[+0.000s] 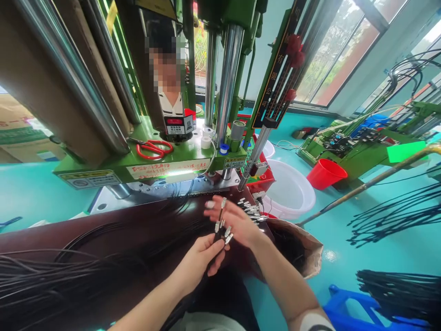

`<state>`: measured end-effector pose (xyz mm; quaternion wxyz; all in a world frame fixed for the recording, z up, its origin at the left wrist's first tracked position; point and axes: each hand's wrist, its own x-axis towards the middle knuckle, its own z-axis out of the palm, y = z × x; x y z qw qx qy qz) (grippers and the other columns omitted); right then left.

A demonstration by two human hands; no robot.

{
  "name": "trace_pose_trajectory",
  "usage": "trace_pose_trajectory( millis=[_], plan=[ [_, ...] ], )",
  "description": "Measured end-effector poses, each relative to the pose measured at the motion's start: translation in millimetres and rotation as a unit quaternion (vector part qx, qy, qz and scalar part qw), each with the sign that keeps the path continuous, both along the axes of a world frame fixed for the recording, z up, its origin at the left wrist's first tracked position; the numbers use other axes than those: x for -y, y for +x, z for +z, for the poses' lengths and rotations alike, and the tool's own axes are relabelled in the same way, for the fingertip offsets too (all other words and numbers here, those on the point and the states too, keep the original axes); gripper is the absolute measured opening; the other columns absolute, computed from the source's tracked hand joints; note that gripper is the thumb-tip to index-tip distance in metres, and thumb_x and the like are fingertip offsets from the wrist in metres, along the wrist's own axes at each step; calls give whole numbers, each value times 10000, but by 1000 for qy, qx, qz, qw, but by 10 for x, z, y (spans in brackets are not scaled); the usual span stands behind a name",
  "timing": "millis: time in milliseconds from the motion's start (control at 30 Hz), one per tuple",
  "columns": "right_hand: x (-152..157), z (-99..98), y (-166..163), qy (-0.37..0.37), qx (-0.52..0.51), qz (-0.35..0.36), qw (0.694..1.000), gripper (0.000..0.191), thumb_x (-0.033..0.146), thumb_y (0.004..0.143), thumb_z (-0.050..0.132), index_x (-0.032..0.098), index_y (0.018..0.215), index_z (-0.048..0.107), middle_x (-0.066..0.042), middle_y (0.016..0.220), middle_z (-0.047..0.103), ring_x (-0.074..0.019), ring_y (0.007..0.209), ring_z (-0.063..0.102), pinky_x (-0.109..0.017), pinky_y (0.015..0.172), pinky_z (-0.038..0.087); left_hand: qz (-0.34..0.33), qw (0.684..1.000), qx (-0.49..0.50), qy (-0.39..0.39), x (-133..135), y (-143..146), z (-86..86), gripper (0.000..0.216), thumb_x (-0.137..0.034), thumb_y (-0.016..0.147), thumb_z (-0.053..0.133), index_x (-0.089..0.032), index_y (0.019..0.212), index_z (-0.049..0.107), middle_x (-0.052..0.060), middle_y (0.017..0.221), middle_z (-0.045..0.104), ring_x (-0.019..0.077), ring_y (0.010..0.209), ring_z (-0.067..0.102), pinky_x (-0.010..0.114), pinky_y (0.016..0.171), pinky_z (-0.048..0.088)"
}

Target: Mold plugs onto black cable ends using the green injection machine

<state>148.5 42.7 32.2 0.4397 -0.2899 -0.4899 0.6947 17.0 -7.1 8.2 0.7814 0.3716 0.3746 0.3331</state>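
Note:
My left hand (201, 257) is closed on a small bunch of black cables whose silver connector ends (223, 230) stick up between my hands. My right hand (234, 220) is just above it, fingers pinched on one cable with a silver connector tip (223, 202). Both hands hover over a dark brown worktable (113, 234). More silver connectors (253, 212) lie in a row on the table beyond my right hand. A thick spread of black cables (58, 276) lies across the table to the left.
A green press machine (161, 161) with chrome columns stands behind the table, red scissors (155, 148) on its ledge. A person stands behind it. To the right: white basin (292, 193), red bucket (325, 174), brown sack (310, 253), more cable bundles (396, 216), blue stool (358, 308).

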Motion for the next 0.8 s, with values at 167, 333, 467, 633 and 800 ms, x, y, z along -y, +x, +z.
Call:
trace_pose_trajectory(
  millis=[167, 333, 467, 633, 800],
  plan=[
    [-276, 281, 35, 93, 151, 50, 983, 360, 376, 870, 425, 189, 1145, 564, -70, 1122, 617, -181, 1087, 533, -377, 984, 336, 3, 1000, -16, -1, 9, 10, -55, 317, -440, 749, 551, -123, 760, 542, -46, 495, 448, 40, 379, 362, 179, 366, 230],
    [-242, 333, -24, 152, 336, 101, 924, 389, 372, 891, 358, 155, 1120, 586, -66, 1059, 648, -179, 1034, 561, -327, 913, 404, 31, 999, -2, 24, -52, 13, -51, 311, -438, 757, 538, -127, 772, 536, -42, 499, 467, 55, 377, 387, 194, 373, 265],
    [-152, 285, -1, 169, 380, 154, 896, 402, 372, 879, 390, 172, 1198, 531, -61, 1110, 618, -163, 920, 616, -280, 806, 472, 47, 999, 15, 20, -97, 35, -83, 295, -428, 737, 559, -134, 726, 527, -37, 508, 470, 65, 391, 408, 203, 383, 285],
    [-68, 290, -6, 272, 403, 145, 862, 491, 392, 816, 509, 222, 1274, 455, -74, 1233, 535, -139, 813, 645, -225, 705, 495, 74, 996, 11, 43, -93, 96, -108, 276, -381, 744, 536, -148, 609, 472, -30, 524, 470, 65, 413, 402, 208, 397, 300],
    [-341, 254, -67, 336, 413, 180, 827, 437, 351, 885, 397, 200, 1295, 410, -60, 1265, 509, -149, 1041, 558, -247, 840, 454, 112, 992, 32, 42, -137, -19, -45, 258, -396, 754, 540, -150, 693, 491, -53, 506, 434, 59, 419, 388, 196, 393, 297]
  ],
)
